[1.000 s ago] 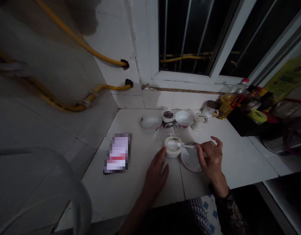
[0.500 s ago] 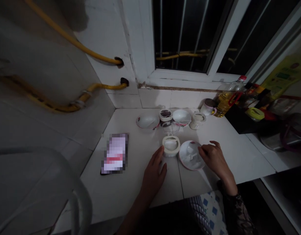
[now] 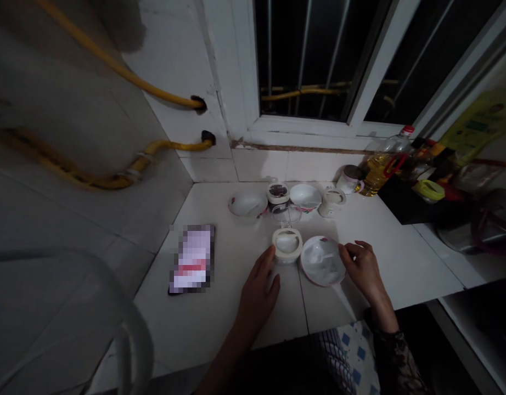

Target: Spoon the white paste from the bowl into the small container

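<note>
My left hand [image 3: 259, 285] rests on the counter with its fingers extended, fingertips against the left side of a small white jar [image 3: 286, 255]. The jar's clear lid [image 3: 286, 213] is flipped up, and pale contents show inside. To its right stands a shallow white bowl [image 3: 313, 277] with a pinkish rim. My right hand [image 3: 363, 271] is pinched at the bowl's right rim. Its fingertips meet the handle of a small white spoon [image 3: 325, 258], faint against the bowl's white inside.
Behind stand an oval bowl [image 3: 248, 204], a jar with dark contents [image 3: 278, 192], another bowl [image 3: 305, 195] and a lidded jar [image 3: 332, 202]. A phone [image 3: 192, 258] lies left. An oil bottle [image 3: 376, 167] and several condiments stand at the right. Yellow pipes [image 3: 170, 145] run along the left wall.
My right hand has shifted slightly right, from over the bowl's inside to its right rim. My left hand stays at the jar.
</note>
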`<state>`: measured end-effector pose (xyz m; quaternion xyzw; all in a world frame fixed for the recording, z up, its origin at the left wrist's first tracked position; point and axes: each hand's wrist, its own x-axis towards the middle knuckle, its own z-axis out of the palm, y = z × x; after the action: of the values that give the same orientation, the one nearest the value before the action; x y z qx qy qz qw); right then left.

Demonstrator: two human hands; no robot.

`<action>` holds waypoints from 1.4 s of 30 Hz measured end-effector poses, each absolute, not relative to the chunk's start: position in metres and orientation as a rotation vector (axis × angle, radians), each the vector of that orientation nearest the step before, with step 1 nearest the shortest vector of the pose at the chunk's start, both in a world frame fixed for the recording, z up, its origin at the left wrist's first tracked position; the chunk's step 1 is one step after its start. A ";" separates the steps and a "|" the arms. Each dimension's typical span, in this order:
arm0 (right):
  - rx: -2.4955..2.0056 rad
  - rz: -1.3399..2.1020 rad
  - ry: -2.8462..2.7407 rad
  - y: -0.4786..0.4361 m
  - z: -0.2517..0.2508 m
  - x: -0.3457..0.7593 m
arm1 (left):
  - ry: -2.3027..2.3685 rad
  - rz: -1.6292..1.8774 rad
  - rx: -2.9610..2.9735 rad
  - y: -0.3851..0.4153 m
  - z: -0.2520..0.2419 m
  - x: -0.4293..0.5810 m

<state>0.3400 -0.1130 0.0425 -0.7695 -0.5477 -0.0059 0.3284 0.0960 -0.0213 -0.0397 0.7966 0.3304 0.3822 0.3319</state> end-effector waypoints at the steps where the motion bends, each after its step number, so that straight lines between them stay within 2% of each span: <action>1: -2.019 -0.009 -1.432 -0.114 0.041 0.340 | 0.862 1.000 2.082 -0.021 -0.040 0.096; 14: -2.077 -0.089 -1.586 -0.106 0.043 0.333 | 0.868 1.002 2.064 -0.021 -0.043 0.096; 19: -1.987 0.005 -1.666 -0.098 0.043 0.324 | 0.847 0.990 2.063 -0.020 -0.042 0.096; 27: -2.000 0.054 -1.373 -0.111 0.045 0.335 | 0.872 1.003 2.042 -0.021 -0.041 0.097; 36: -1.895 0.350 -1.004 -0.115 0.049 0.337 | 0.862 0.979 2.035 -0.020 -0.041 0.096; 39: -1.844 0.226 -0.986 -0.109 0.056 0.329 | 0.863 0.959 2.036 -0.021 -0.040 0.095; 42: -1.807 -0.081 -1.136 -0.099 0.065 0.313 | 0.874 0.960 2.028 -0.022 -0.039 0.096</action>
<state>0.3131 -0.0986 0.0654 -0.7413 -0.4659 -0.0330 0.4820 0.0957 -0.0216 -0.0393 0.7863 0.3387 0.3720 0.3586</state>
